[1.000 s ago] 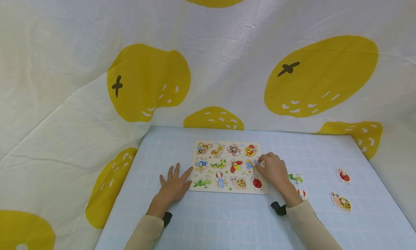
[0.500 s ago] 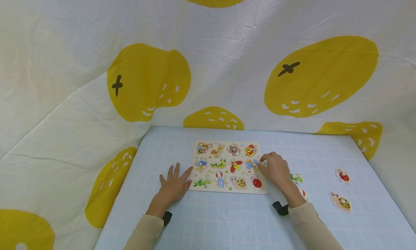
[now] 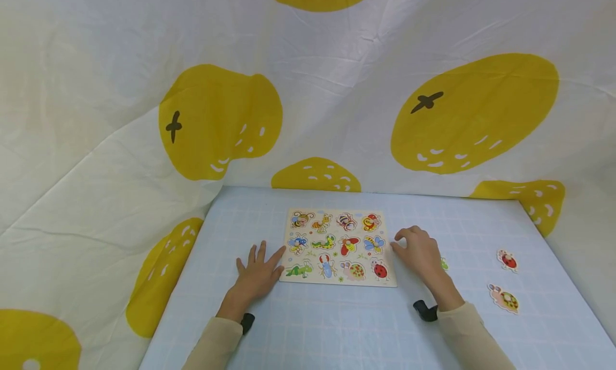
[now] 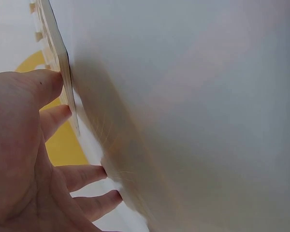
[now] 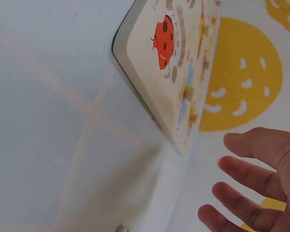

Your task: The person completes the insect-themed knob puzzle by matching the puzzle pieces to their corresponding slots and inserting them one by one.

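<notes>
A wooden insect puzzle board (image 3: 338, 257) lies flat on the table, with several bug pictures in rows. My left hand (image 3: 257, 280) spreads its fingers beside the board's left edge; in the left wrist view its thumb (image 4: 48, 84) touches that edge. Just off the right edge, my right hand (image 3: 417, 254) holds nothing, its fingers (image 5: 246, 174) apart and slightly bent in the right wrist view. Nearest it on the board are the blue-winged bug piece (image 3: 374, 244) and the red ladybug picture (image 3: 379, 270). A green piece (image 3: 444, 264) is mostly hidden behind the right hand.
Farther right on the table lie a loose ladybug piece (image 3: 508, 260) and a snail piece (image 3: 504, 299). A pale blue checked cloth (image 3: 327, 327) covers the table. White fabric with yellow fruit shapes (image 3: 476, 113) hangs at the back and sides.
My right hand has let go of the blue-winged bug piece, which stays on the board, and has moved right, off the board. The left hand has stayed put.
</notes>
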A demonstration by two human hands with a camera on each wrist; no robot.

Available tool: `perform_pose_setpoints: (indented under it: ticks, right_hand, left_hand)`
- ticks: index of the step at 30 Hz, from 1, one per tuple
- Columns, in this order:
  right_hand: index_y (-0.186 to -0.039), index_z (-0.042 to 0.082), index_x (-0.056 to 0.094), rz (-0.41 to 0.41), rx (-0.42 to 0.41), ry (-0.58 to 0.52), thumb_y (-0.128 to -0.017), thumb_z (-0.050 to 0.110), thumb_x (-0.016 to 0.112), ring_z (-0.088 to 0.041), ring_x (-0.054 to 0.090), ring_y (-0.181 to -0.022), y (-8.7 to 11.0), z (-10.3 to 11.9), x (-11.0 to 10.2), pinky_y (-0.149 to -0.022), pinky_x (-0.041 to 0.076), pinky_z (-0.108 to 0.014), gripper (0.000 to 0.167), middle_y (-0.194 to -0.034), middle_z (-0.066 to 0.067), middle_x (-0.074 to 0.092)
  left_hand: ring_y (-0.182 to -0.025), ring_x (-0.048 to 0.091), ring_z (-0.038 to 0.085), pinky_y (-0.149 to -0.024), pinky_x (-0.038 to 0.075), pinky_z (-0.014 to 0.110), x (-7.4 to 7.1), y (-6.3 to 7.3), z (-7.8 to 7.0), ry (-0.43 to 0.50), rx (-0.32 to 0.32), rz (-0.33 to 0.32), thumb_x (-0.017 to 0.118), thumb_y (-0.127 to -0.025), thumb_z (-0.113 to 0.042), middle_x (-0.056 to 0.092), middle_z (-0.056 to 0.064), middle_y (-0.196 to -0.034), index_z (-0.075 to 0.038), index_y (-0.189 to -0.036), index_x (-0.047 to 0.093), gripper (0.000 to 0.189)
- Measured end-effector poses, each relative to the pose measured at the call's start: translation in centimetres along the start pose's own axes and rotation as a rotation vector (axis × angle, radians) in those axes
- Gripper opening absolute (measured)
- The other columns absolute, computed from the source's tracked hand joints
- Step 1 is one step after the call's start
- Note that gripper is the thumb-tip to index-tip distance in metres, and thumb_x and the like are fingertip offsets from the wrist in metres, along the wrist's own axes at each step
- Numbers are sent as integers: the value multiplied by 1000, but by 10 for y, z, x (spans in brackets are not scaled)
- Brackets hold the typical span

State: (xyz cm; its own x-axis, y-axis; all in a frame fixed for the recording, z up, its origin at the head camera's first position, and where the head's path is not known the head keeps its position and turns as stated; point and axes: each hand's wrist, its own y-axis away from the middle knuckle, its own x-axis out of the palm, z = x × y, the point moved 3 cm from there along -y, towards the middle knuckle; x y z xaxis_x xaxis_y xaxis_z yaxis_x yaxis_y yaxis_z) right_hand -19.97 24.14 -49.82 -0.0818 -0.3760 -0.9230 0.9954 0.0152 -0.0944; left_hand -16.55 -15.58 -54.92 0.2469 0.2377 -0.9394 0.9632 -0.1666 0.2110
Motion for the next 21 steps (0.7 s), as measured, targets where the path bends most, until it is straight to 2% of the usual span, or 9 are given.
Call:
perform_pose_setpoints:
  ticks: [8,14,21]
  right_hand:
    - [-96,2,73,1,21,1,-88,18,77,-45,59,-104,10,-10,-11,-83,47,-60,18,-112,-26,64]
    - [-96,2,73,-37,9,19,-88,17,76,-46,60,-102,16,-23,-15,-80,47,-61,18,-110,-27,64]
    - [-98,1,73,-44,19,-3,-89,18,75,-47,59,-103,24,-38,-17,-83,46,-63,19,-111,-29,63]
  left_hand:
    - [-147,7,51,-103,5,81,1,0,1,11,2,0,52,-104,-42,15,26,-162,-30,-157,36,56]
    - [-147,5,51,-104,4,81,1,0,1,13,-4,7,51,-104,-42,13,25,-163,-31,-157,35,56]
    - [-147,7,52,-103,6,81,2,1,1,10,7,-2,51,-104,-42,15,26,-162,-31,-156,36,56]
